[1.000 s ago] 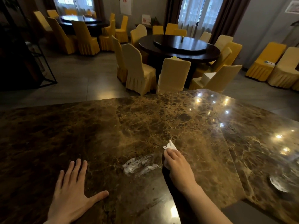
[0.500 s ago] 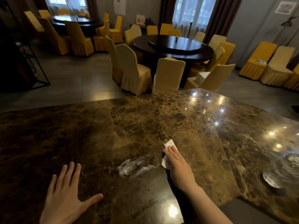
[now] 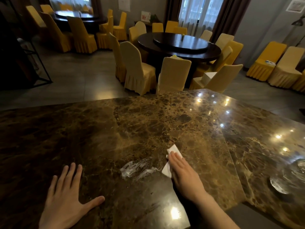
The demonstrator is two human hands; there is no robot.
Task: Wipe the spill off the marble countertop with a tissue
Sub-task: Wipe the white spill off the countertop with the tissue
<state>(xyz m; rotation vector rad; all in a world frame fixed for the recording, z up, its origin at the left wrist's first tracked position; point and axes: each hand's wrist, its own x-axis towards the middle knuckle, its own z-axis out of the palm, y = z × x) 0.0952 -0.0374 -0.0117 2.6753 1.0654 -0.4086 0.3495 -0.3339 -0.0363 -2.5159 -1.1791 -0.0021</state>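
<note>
A shiny wet spill (image 3: pixel 137 168) streaks the brown marble countertop (image 3: pixel 148 123) near its front middle. My right hand (image 3: pixel 184 176) lies flat on a white tissue (image 3: pixel 172 150), pressing it onto the marble just right of the spill. The tissue's corners stick out beyond my fingertips and along the left side of my hand. My left hand (image 3: pixel 67 200) rests palm down on the countertop to the left of the spill, fingers spread, holding nothing.
More wet patches (image 3: pixel 280 184) glint on the countertop at the right edge. Beyond the counter stand a dark round table (image 3: pixel 179 44) ringed by several yellow-covered chairs (image 3: pixel 137 70) and a second table (image 3: pixel 77 15) at the back left.
My right hand has flattened over the tissue, and more of the tissue shows on its left side. The left hand stays planted on the marble. The spill looks unchanged.
</note>
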